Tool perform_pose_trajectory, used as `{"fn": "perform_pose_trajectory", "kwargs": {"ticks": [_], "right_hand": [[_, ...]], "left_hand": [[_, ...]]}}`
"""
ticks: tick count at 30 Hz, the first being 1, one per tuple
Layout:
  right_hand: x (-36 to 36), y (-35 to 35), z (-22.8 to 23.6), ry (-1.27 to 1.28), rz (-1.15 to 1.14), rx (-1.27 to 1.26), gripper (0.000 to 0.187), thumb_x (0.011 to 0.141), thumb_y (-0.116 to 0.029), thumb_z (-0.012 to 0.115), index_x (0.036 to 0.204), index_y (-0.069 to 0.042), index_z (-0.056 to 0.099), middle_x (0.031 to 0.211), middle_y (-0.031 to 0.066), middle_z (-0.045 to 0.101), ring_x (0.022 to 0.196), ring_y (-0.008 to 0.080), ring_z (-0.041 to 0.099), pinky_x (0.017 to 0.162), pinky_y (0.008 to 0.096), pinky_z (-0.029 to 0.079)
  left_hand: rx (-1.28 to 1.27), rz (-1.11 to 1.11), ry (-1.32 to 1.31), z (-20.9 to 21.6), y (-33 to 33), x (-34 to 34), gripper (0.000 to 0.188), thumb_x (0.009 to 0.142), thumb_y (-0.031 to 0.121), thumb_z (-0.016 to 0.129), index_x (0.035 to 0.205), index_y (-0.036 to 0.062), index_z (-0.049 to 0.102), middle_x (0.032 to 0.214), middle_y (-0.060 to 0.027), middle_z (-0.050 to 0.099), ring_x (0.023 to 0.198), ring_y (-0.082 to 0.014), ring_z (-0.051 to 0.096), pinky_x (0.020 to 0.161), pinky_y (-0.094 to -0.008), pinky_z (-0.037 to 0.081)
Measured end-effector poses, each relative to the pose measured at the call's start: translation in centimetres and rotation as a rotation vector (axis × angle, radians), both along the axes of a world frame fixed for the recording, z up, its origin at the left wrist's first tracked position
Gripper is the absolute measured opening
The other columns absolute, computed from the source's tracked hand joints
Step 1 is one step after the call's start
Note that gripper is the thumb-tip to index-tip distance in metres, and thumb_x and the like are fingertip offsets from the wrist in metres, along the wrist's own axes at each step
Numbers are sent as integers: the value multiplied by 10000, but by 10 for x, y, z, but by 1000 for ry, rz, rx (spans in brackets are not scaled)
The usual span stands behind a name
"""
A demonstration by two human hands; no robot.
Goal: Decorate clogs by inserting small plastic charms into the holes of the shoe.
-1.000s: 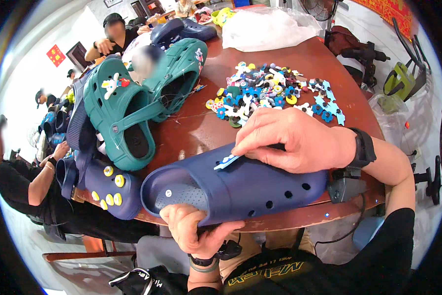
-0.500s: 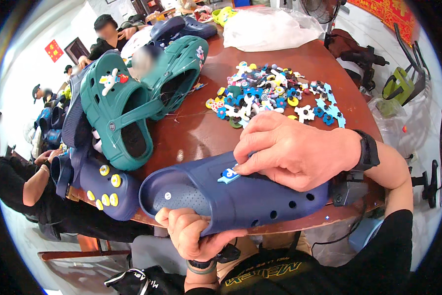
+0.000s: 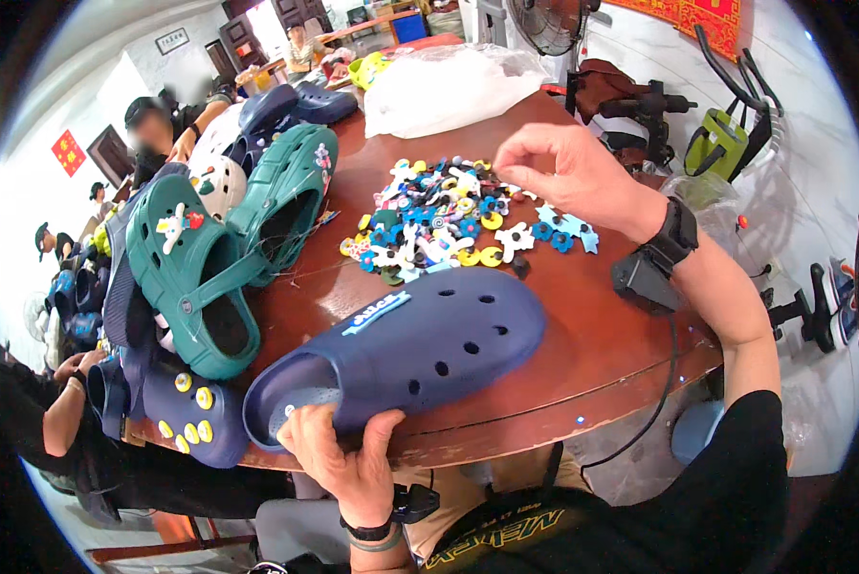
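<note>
The left hand (image 3: pixel 345 471) curls firmly over the rim of a navy-blue foam clog (image 3: pixel 406 352) extending forward-right over the glossy reddish-brown tabletop (image 3: pixel 606 330), while the half-curled right hand (image 3: pixel 587 182), contents unclear, hovers beyond it beside multicoloured small charms (image 3: pixel 439 222).

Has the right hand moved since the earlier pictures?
Yes: judged against the charm pile, the right hand has moved forward, off the navy clog, to the pile's right side.
</note>
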State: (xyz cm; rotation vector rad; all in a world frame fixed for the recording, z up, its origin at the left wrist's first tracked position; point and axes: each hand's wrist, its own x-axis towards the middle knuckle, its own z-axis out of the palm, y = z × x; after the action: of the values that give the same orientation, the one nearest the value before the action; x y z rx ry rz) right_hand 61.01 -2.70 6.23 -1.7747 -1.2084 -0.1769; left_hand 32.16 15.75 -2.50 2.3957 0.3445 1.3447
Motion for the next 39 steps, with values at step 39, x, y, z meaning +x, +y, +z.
{"fn": "perform_pose_trajectory", "kwargs": {"ticks": [39], "right_hand": [[-94,26,-11,-392,437,33,286,754,42,693,1019,-63,687,952,68,622,832,226,642,733,318,533]], "left_hand": [[89,60,-19,16,2,20,301,821,133,698,1080,29,587,857,-98,549,814,-291,517,798,-389,335]]}}
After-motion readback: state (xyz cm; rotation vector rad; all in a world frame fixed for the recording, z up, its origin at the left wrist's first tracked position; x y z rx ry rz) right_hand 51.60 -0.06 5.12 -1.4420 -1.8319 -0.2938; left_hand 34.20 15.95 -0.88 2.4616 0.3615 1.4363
